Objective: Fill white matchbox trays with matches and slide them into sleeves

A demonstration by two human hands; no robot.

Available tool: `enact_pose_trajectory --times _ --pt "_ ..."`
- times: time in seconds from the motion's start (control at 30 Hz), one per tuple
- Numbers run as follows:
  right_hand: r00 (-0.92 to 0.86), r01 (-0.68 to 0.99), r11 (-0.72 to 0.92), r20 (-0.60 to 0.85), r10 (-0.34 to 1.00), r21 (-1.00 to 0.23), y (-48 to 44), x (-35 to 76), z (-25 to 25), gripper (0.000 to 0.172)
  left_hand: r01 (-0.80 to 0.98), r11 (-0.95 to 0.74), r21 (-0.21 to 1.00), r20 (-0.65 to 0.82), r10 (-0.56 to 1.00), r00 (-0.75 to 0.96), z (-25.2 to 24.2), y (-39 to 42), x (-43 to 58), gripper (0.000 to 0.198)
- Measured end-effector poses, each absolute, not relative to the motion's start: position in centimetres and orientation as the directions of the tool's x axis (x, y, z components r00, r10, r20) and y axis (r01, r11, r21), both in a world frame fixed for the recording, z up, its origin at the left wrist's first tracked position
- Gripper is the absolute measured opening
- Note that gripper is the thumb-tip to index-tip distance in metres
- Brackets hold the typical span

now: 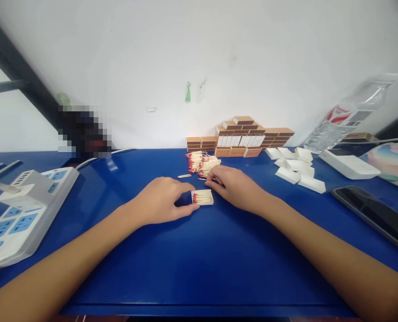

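Observation:
My left hand [163, 200] holds the left end of a small white matchbox tray [211, 203] between thumb and fingers. Inside the tray lies a layer of matches [202, 197], red heads to the left. At the front right of a loose heap of matches [205, 163], my right hand [237, 185] has its fingers curled and pinched together. A single match [202, 179] pokes out at its fingertips, its rear part covered by them. Another loose match [184, 176] rests on the blue table left of the heap.
Stacked brown matchboxes [242, 129] stand against the wall behind the heap. To their right are several white trays [294, 165], a tilted plastic bottle [349, 114], a white device [349, 163] and a phone [380, 214]. A power strip [27, 219] occupies the left side.

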State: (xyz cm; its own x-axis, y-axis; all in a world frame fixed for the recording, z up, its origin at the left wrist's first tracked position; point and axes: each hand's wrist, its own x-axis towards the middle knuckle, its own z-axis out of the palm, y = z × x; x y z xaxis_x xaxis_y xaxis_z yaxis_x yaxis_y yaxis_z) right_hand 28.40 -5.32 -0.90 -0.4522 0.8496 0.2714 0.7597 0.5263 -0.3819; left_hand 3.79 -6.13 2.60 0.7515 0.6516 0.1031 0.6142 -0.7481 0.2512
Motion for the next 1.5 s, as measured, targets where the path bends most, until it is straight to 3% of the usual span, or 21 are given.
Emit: enact_pose_trajectory --times 0.33,0.6,0.87,1.3,1.5 --pt "-0.424 0.784 0.472 0.207 0.882 -0.403 -5.4 29.0 -0.3 0.013 0.626 -0.741 0.242 0.1 0.661 0.744 2.3 -5.9 3.6 0.033" --pt "-0.471 0.703 0.542 0.269 0.84 -0.46 -7.5 28.6 1.6 0.012 0.629 -0.751 0.202 0.11 0.655 0.747 2.2 -5.8 3.4 0.035" --pt "-0.529 0.702 0.554 0.192 0.826 -0.449 -7.8 28.0 0.8 0.015 0.622 -0.76 0.187 0.116 0.646 0.755 2.2 -5.9 3.6 0.033" --pt "-0.521 0.723 0.577 0.248 0.817 -0.381 -7.8 28.0 0.7 0.009 0.624 -0.756 0.199 0.092 0.648 0.756 2.2 -6.3 3.8 0.032" --pt "-0.524 0.72 0.548 0.184 0.832 -0.427 -8.0 28.2 1.0 0.015 0.62 -0.76 0.197 0.108 0.645 0.756 2.1 -6.2 3.8 0.032"
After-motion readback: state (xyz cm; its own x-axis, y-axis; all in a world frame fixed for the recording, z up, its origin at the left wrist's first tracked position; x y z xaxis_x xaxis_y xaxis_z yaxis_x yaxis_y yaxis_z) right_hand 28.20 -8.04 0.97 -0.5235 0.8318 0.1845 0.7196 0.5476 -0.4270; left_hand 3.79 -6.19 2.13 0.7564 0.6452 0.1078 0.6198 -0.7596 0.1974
